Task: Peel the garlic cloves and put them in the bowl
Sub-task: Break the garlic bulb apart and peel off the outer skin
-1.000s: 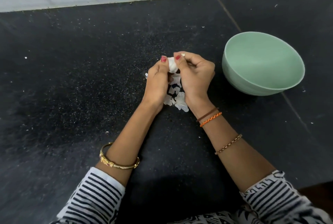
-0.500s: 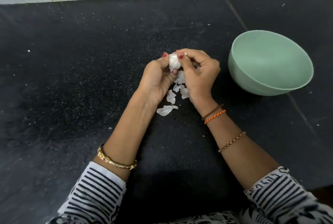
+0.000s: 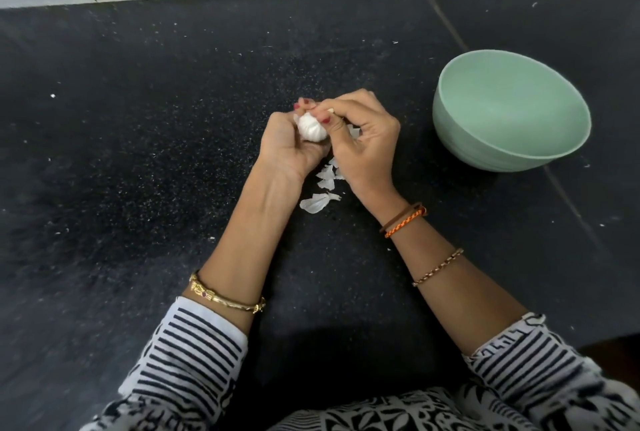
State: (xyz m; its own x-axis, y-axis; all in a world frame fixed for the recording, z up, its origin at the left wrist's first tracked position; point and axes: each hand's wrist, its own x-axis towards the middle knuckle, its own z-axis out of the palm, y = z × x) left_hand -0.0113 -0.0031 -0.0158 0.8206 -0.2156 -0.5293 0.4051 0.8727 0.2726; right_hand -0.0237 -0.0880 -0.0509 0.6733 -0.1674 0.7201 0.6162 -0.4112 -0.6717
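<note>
Both hands on the garlic (image 3: 311, 129), mid-counter, well left of the bowl (image 3: 510, 111); left hand (image 3: 289, 143) cups it in curled fingers, right hand (image 3: 363, 143) pinches at its far top with thumb and forefinger, other fingers curled. It looks like a whole bulb with skin on, though motion blur makes that hard to confirm; no bare clove visible. Bowl appears empty, so I judge the task barely begun. Loose skins (image 3: 320, 195) lie on the black counter (image 3: 138, 153) just near of the hands. To do this step well: left hand holds firm without crushing; right thumbnail gets under the papery layer at the tip and pulls toward the root; rotate the bulb between pulls; split cloves apart once the outer skin is off; drop skins onto the existing pile, not toward the bowl; keep work low over the counter so a slipped clove doesn't roll.
</note>
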